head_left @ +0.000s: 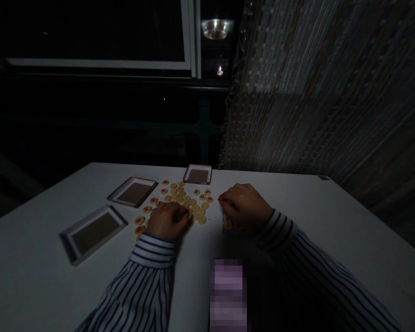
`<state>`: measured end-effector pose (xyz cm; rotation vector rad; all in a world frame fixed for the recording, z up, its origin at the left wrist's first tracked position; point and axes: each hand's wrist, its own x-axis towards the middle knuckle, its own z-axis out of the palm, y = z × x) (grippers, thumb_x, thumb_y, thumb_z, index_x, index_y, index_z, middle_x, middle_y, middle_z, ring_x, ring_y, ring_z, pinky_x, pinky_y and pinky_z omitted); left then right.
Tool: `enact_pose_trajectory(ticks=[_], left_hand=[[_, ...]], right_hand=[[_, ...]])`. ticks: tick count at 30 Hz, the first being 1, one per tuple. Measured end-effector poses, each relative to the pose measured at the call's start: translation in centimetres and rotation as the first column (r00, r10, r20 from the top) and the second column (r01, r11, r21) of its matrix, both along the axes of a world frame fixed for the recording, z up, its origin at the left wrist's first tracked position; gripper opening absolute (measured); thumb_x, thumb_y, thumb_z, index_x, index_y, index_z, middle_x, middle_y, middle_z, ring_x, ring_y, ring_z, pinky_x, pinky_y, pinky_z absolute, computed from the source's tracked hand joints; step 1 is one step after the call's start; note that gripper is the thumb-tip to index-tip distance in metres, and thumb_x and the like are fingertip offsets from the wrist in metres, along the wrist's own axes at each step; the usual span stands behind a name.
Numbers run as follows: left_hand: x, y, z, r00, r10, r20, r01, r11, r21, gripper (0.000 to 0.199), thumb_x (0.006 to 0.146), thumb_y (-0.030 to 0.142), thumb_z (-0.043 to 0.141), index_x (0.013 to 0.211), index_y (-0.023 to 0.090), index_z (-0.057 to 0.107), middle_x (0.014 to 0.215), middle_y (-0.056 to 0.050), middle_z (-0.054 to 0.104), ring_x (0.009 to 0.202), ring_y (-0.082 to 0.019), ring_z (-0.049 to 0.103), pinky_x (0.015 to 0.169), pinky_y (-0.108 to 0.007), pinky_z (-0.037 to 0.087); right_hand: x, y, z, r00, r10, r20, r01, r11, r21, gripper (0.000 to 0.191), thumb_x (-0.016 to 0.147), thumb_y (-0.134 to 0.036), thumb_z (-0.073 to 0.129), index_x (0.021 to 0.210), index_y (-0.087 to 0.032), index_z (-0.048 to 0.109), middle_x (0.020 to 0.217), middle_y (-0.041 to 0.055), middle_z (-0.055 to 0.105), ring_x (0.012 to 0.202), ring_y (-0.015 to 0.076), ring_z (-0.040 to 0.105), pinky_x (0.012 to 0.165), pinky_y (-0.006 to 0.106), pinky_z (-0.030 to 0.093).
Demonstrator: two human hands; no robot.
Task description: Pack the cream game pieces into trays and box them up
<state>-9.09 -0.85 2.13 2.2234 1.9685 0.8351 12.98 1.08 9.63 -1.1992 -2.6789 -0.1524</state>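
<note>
Discs (202, 219): small, round, flat, pale tan; loose spread on white table (297, 198), mid-L to centre, some overlapping, most w/ plain face up. Approx. a column along L edge of spread shows red marks on lighter faces; a few more marked ones at R edge, red + dark. Marks too small/dim to read. L hand (168, 220) over near side of spread, fingers curled, thumb close to fingertips; can't tell if a disc is pinched. R hand (245, 205) just R of spread, fingers bent down over small box (228, 231), mostly hidden under hand; ≥1 red-marked disc visible in it. R fingertips partly hidden, grip n/a to judge. Brown-rimmed trays: one back-L (134, 192), one at back (198, 175). White-walled tray (95, 231) front-L. Both sleeves (152, 251) blue/white striped. Bkgd: string curtain (280, 92) back-R, dark window (100, 30) back-L. Light v. dim.
</note>
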Motion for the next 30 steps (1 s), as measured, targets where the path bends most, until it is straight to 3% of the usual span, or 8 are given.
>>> enact_pose_trajectory(ticks=[10,23,30], left_hand=[[1.1,-0.8,0.3,0.989,-0.049,-0.138,0.026,0.986,-0.163,0.019,0.059,0.032,0.057,0.075,0.022,0.059,0.085,-0.006,0.063,0.091,-0.028,0.050,0.078,-0.042,0.033],[1.3,-0.6,0.3,0.974,-0.081,-0.213,0.029,0.970,-0.240,0.015,0.065,0.030,0.050,0.076,0.021,0.056,0.082,-0.005,0.063,0.089,-0.026,0.052,0.076,-0.041,0.033],[1.1,-0.3,-0.6,0.972,-0.050,-0.229,0.002,0.979,-0.203,0.014,0.065,0.028,0.050,0.075,0.022,0.056,0.080,-0.005,0.063,0.086,-0.026,0.053,0.074,-0.041,0.034]], right_hand=[[-0.3,0.3,-1.4,0.997,0.028,0.068,-0.025,0.999,-0.034,0.025,0.081,-0.028,0.038,0.091,-0.021,0.060,0.086,0.0037,0.063,0.085,0.0170,0.050,0.075,0.030,0.028],[-0.2,0.3,-1.4,0.997,0.030,0.074,-0.026,0.998,-0.055,0.026,0.080,-0.029,0.038,0.091,-0.021,0.060,0.085,0.0037,0.064,0.084,0.0179,0.051,0.075,0.031,0.029],[-0.1,0.2,-1.3,0.998,0.032,0.062,-0.030,0.999,-0.037,0.025,0.080,-0.029,0.039,0.091,-0.021,0.060,0.085,0.0034,0.064,0.084,0.0175,0.051,0.075,0.030,0.029]])
